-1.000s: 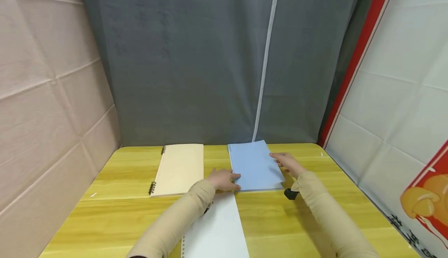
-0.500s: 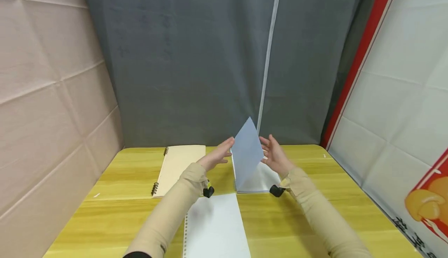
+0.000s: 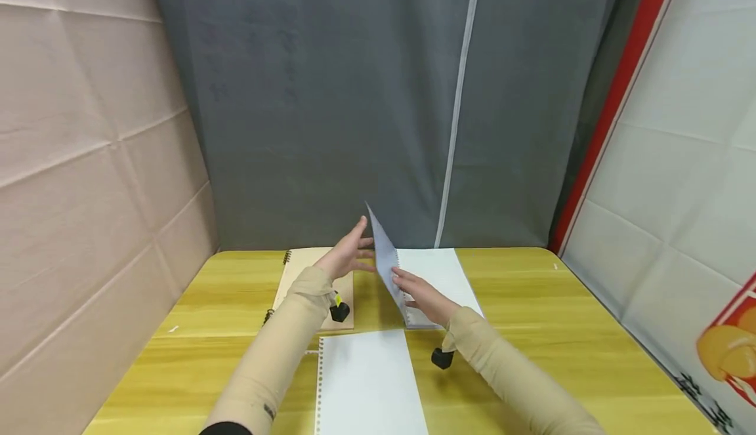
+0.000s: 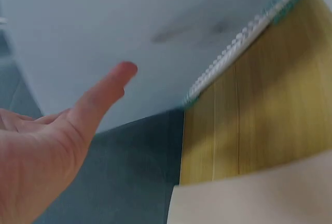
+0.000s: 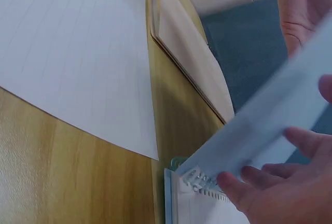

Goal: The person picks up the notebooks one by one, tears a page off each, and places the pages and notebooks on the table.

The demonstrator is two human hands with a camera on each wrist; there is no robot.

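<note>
Blue cover [image 3: 382,251] stands raised between my hands, hinged on its notebook [image 3: 440,277]. My left hand [image 3: 348,258] spreads flat behind it; my right hand [image 3: 422,297], fingers straight, touches its near side. A loose sheet [image 3: 369,382] lies on the bench [image 3: 561,336] nearer me.

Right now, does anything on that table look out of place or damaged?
One thing: a loose white sheet with punched holes along its edge lies alone near the front of the table, outside both notebooks. Nothing looks spilled or torn.

Head view high over the table [image 3: 531,304]; both blurred wrist views close, perhaps sharing the blue cover [image 3: 382,251].
</note>
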